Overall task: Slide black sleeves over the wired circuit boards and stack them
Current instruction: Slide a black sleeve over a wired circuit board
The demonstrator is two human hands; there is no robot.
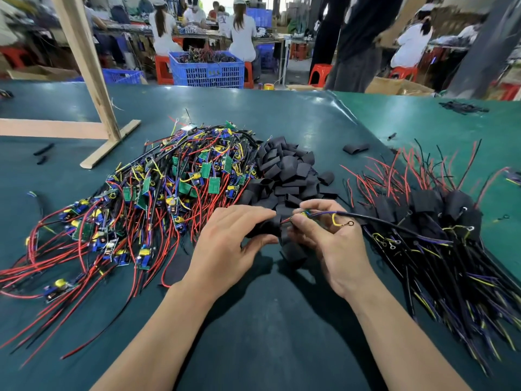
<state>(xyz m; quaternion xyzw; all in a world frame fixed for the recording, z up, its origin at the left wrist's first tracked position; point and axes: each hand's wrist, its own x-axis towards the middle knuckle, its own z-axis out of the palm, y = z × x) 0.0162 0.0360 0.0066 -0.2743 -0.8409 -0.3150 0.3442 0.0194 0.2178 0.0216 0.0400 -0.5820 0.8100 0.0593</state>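
At six o'clock, nearest the camera, a black sleeve [265, 225] is gripped in the curled fingers of the left hand [225, 249], and a wired circuit board [303, 214] is pinched between thumb and fingertips of the right hand [332, 238]; the two are held touching, board end at the sleeve mouth. The board's black cable [394, 225] is trailed off toward three o'clock, a yellow lead with a ring terminal [350, 223] hanging beside the right fingers.

A snag is judged the likeliest fault: the loose red and yellow leads could be caught on the sleeve's edge and folded back if the board is pushed in crooked. The flattened sleeve could also be crushed shut by too tight a grip.

At nine o'clock the unsleeved boards [141, 198] are heaped in tangled wire, so neighbours may be dragged along at the next pick. At twelve o'clock the pile of loose sleeves [287, 170] is lying just beyond the hands. At three o'clock the finished stack [439, 215] is spread on the green table [253, 320]; it could be disturbed by the trailing cable.

Farther off, a blue crate [207, 70] is seen. No brand, label or writing can be read anywhere.
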